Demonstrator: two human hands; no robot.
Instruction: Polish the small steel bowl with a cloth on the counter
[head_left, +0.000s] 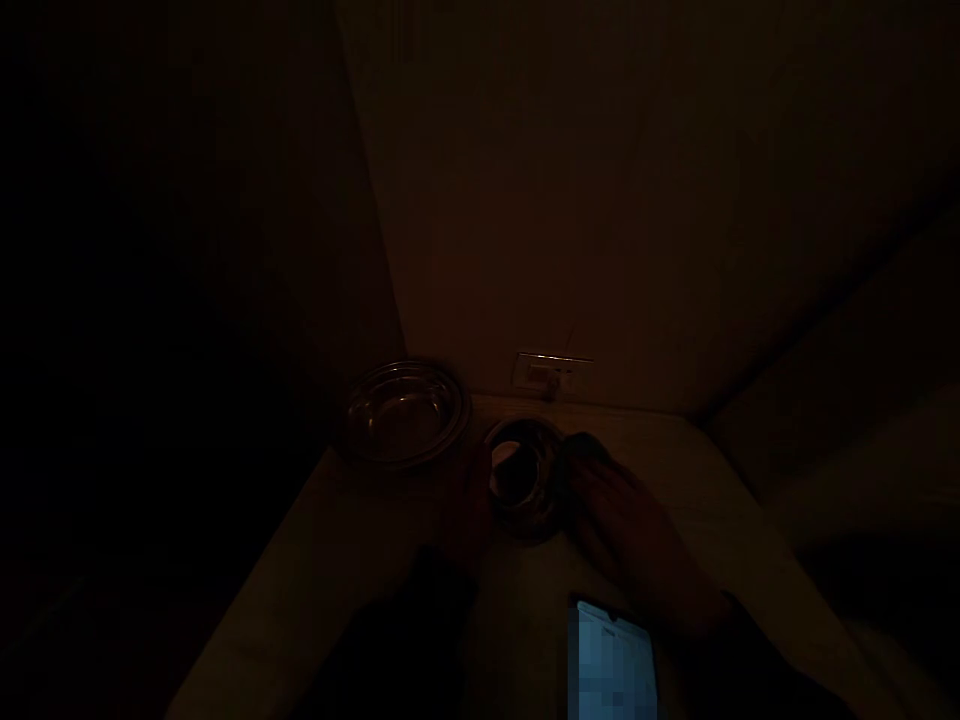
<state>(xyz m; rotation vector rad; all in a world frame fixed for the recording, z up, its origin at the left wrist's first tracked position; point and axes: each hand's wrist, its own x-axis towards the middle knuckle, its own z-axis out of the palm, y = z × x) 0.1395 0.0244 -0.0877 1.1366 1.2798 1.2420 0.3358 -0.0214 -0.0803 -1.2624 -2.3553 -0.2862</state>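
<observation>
In near darkness, the left hand (469,505) steadies a round bowl (529,522) on the worktop (322,560), finger spread unclear; the right hand (619,510), fingers extended, presses a dark cloth (583,455) at the bowl's right. A lit phone (616,660) lies nearer the camera than the bowl.

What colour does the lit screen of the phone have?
The phone screen glows pale grey-blue, partly in square blocks; the head view shows it best.
</observation>
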